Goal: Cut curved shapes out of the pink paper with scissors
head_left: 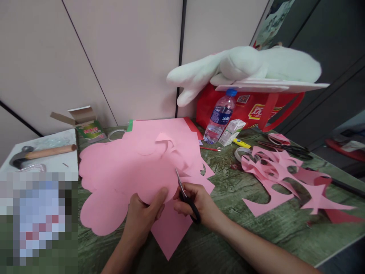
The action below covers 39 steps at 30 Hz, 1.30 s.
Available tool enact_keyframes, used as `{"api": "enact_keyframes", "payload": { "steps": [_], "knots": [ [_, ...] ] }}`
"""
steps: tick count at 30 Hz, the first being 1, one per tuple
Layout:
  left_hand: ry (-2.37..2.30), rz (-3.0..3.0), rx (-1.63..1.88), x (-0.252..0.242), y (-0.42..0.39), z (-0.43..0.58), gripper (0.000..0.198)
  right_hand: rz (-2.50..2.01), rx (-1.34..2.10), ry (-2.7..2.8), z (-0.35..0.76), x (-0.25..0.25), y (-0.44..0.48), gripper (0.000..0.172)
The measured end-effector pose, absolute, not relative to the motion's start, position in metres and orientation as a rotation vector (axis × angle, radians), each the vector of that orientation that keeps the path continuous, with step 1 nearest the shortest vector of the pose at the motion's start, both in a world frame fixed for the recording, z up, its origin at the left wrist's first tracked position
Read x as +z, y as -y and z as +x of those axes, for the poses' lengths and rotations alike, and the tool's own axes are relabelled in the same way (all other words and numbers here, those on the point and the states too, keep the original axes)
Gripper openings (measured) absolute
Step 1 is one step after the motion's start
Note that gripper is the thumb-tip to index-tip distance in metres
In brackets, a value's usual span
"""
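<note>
While scalloped pink paper (102, 219) lies at left, outline apparently done, the left hand (142, 213) pinches a pink sheet (151, 175) mid-table, thumb on top. Right hand (203, 203) is wrapped round black-handled scissors (186, 198), blades at the sheet's right edge — this outline looks part-cut, some edge left to trim. Curled strip (167, 139) beyond; can't tell if attached. Far right, heaped pink offcuts (281, 173) suggest plenty cut already.

Writing, left to right: green box (91, 131), Chinese characters, blurred; bottle (218, 127), blue label, "冰" legible; red bag (241, 110), QR code (243, 99) plus yellow-edged logo (256, 111) — brand unsure.
</note>
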<state>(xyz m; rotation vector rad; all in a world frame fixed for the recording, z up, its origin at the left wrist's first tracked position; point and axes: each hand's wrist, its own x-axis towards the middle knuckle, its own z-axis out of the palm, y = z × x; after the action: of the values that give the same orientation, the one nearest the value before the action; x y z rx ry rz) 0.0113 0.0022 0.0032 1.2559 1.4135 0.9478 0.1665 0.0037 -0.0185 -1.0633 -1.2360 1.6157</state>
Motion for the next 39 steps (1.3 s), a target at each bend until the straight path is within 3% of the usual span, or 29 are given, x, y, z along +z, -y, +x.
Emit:
{"api": "enact_keyframes", "payload": {
  "steps": [39],
  "knots": [
    [-1.369, 1.187, 1.044, 0.0057, -0.0007, 0.0116, 0.053, -1.062, 1.672, 1.225, 0.1654, -0.0172, -0.0007, 0.041]
  ]
}}
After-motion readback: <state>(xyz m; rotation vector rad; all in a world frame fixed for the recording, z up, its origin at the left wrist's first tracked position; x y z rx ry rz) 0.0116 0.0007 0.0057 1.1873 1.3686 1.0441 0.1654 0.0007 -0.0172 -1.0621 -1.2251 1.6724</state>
